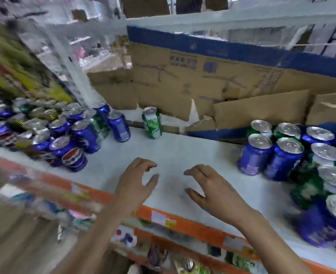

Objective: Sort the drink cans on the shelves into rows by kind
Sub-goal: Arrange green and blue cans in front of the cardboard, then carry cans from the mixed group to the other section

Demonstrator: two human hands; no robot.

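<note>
Shelf: we find blue cans and green cans mixed both sides; lone green can apart. Sorting barely begun. Left hand, right hand: fingers apart, empty.

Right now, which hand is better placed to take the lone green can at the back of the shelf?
Probably the left hand. The green can stands almost straight beyond it, with bare shelf between. The right hand is further right, nearer the mixed cans. Both hands hold nothing.

Shop aisle, stocked shelf, drink cans, cardboard cartons
</note>
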